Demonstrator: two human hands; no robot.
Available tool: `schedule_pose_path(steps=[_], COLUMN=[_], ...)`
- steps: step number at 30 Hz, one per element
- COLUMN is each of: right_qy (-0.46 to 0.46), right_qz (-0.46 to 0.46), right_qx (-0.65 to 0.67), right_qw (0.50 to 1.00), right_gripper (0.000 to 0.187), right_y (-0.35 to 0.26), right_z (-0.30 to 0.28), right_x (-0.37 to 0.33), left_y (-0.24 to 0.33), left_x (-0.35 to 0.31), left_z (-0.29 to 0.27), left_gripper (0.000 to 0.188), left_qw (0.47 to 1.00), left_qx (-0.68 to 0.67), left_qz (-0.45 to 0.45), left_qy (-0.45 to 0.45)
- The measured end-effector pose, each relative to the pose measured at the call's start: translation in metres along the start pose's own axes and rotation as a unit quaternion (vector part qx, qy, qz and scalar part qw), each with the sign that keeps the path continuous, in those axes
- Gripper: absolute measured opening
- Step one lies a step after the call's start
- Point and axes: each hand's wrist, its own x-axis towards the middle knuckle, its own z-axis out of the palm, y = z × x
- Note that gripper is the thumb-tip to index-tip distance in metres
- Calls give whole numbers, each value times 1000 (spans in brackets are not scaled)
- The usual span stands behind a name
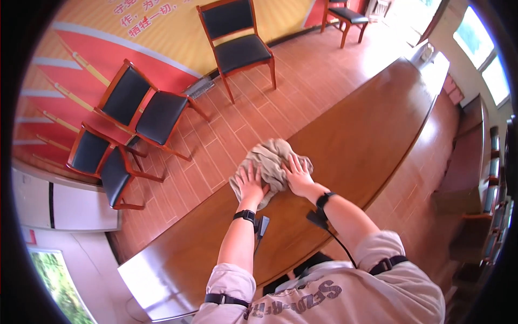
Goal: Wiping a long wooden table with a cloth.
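A crumpled beige cloth (270,153) lies bunched at the far edge of the long brown wooden table (372,119), part of it reaching past that edge. My left hand (251,183) rests flat on the cloth's left side, fingers spread. On its right side my right hand (298,176) also presses down, palm on the fabric and fingers stretched apart. Both arms reach forward across the tabletop, with a black strap round each wrist. The underside of the cloth is hidden.
Beyond the table, wooden chairs with black padding (237,51) stand along the red and yellow wall (178,32). A white cabinet (81,205) is at the left. Dark wooden furniture (464,156) lines the right side. Tiled floor (216,146) surrounds the table.
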Motion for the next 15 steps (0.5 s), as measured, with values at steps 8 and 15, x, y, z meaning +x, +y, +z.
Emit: schedule_pose_path(steps=[8, 15], right_qy=[-77, -148], right_qz=[-252, -511], right_qx=[-19, -27], right_qw=[964, 846], right_gripper=[54, 45], right_y=[-162, -306], right_z=[36, 97], right_x=[14, -78], left_y=[-123, -120], left_x=[-198, -400], left_z=[41, 109], left_gripper=[86, 92], left_qw=[964, 931], left_qx=[-25, -26], left_qz=[-264, -359], left_qy=[-7, -57])
